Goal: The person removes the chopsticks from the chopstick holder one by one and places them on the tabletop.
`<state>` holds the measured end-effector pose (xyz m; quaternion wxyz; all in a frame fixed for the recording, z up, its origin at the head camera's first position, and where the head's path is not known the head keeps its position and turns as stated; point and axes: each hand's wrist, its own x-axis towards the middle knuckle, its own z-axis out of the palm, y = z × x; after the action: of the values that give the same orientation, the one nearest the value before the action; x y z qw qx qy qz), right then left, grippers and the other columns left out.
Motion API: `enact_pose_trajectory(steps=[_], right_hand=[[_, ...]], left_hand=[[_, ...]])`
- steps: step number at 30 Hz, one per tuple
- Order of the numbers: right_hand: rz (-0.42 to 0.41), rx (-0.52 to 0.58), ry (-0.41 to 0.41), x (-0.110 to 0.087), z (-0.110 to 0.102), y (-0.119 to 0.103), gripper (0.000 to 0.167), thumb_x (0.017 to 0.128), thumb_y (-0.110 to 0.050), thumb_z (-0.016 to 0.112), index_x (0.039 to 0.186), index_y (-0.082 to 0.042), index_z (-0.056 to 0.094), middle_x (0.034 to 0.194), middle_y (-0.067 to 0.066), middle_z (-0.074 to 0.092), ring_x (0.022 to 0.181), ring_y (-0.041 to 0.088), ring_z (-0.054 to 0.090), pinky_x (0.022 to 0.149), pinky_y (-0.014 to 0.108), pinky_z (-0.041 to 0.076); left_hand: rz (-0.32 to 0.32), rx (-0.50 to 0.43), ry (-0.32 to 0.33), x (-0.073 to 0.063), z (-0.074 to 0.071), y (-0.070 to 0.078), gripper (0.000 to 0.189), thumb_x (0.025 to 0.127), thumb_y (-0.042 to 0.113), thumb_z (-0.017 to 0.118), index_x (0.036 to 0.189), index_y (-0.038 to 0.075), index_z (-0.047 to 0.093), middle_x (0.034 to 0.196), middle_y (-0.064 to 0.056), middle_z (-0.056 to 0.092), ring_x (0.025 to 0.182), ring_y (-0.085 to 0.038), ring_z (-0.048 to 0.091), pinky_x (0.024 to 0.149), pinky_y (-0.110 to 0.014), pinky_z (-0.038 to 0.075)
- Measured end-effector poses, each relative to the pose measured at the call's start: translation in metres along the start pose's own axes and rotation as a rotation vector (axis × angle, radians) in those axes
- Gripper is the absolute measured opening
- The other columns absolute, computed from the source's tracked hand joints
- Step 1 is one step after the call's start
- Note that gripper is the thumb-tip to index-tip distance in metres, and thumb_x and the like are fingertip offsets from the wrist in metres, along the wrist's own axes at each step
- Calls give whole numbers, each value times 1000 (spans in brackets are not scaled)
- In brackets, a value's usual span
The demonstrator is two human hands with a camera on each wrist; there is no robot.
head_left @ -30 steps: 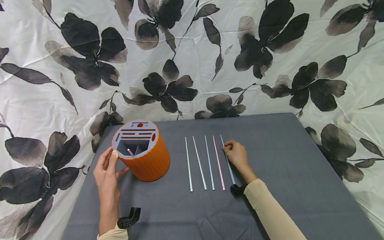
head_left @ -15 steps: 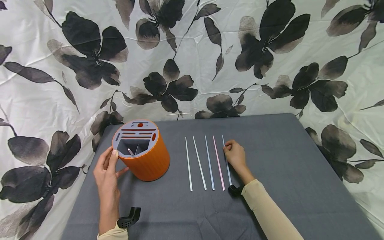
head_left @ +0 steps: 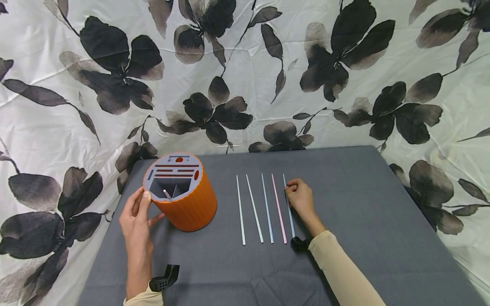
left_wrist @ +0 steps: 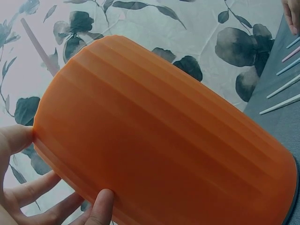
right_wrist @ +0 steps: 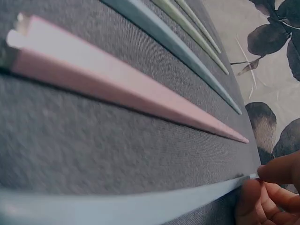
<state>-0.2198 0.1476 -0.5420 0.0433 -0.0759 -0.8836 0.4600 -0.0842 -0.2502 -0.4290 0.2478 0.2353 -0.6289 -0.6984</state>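
My left hand [head_left: 135,221] holds the near left side of an orange fluted utensil holder [head_left: 191,208]. Its thumb lies at the rim, and spread fingertips touch the wall in the left wrist view. Within the holder's grey slotted top, a pale pink stick [head_left: 166,194] leans in an open compartment. To the right, my right hand [head_left: 300,196] pinches a light blue chopstick [head_left: 289,216] near its thin far end. That chopstick lies low along the cloth, its thick end toward me. Beside it is a pink chopstick [head_left: 279,208], with another blue chopstick [head_left: 267,208] further left.
Two pale whitish-green chopsticks [head_left: 240,210] lie between the holder and the blue one, roughly parallel to the others. A grey cloth [head_left: 363,204] covers the table. Behind it hangs a white floral curtain [head_left: 260,63].
My right hand has shifted slightly left, swinging the near end of the blue chopstick closer to the pink one. It has barely moved in the last half second. My left hand and the holder stay put.
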Motion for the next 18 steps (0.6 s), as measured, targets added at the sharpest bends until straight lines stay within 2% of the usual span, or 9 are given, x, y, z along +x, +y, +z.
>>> enact_pose_trajectory(steps=[5,7,9,13,16,18], right_hand=[[-18,-2,84,-3,1,-4,17,97,-14,69,110,-4,73,88,9,70,63,9,54,57,22,46],[-45,37,95,-4,1,-9,17,96,-14,70,111,-5,74,89,10,71,65,8,55,59,20,44],[-76,128,69,-4,1,-15,18,98,-13,69,113,-4,73,92,12,71,64,8,57,57,18,45],[-166,291,-41,-7,0,-28,21,101,-11,67,120,-2,69,100,18,69,60,11,60,49,19,48],[-257,357,-119,-10,-1,-40,25,103,-12,66,125,-1,67,107,21,68,71,11,63,54,19,51],[-316,401,-167,-13,-1,-48,28,103,-12,66,128,1,65,113,24,68,82,11,65,63,18,54]], left_hand=[[-1,-6,-7,1,0,1,44,100,30,72,140,11,65,126,6,66,113,-13,60,52,-24,62],[-2,-6,-10,1,0,1,44,100,30,72,139,11,65,126,6,66,113,-13,60,53,-24,62],[-4,-6,-12,1,-1,1,44,100,29,72,139,11,65,126,6,66,113,-13,60,53,-24,62],[-7,-1,-11,2,-1,2,44,100,29,71,140,11,64,126,6,65,113,-13,60,53,-25,62],[-9,3,-10,3,0,2,44,100,30,72,140,11,65,127,6,65,114,-13,60,53,-25,62],[-9,8,-11,3,0,2,44,100,31,72,140,12,65,127,6,65,114,-12,60,54,-25,63]])
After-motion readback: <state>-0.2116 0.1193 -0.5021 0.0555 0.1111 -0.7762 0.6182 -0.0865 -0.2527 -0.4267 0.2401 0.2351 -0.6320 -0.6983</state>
